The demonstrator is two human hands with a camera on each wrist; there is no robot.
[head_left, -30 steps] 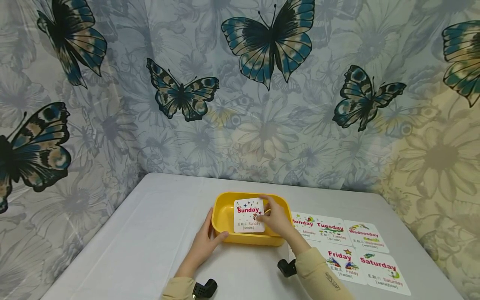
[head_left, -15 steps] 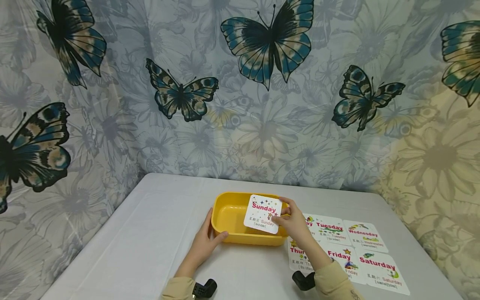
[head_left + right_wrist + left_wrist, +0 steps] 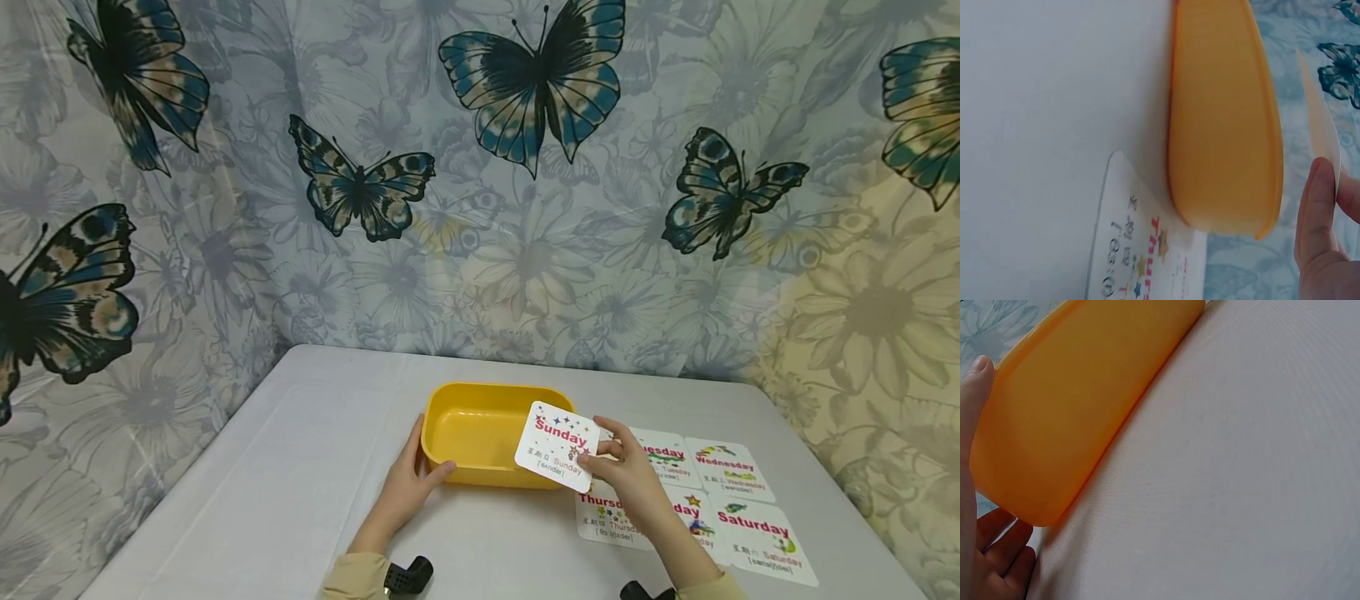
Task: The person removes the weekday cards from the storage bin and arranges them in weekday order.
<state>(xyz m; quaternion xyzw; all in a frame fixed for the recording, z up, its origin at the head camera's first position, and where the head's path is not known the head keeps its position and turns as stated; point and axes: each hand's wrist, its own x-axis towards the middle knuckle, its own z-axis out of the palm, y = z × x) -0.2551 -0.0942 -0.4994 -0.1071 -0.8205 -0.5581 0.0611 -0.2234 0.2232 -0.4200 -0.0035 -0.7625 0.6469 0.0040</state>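
My right hand [image 3: 628,477] pinches a white square flashcard [image 3: 546,452] printed "Sunday" by its right edge, thumb on the face and fingers behind. The card is tilted above the right end of a yellow plastic bin [image 3: 480,476], overlapping its rim in the head view. In the right wrist view the card [image 3: 1320,122] is seen nearly edge-on, beyond the bin's wall. My left hand [image 3: 402,487] grips the bin's left end, thumb at the near rim and fingers around the side. The left wrist view shows those fingers [image 3: 1005,553] bent against the bin's end.
Several weekday flashcards lie in two rows right of the bin, among them Wednesday [image 3: 733,472], Saturday [image 3: 765,542] and Thursday [image 3: 606,525]. My right hand and forearm cover some of them. A butterfly-patterned cloth [image 3: 525,275] hangs behind the white table [image 3: 247,500].
My right hand has carried the Sunday card rightward from over the bin's middle to its right end, turning it clockwise. The left hand and the bin have stayed put.
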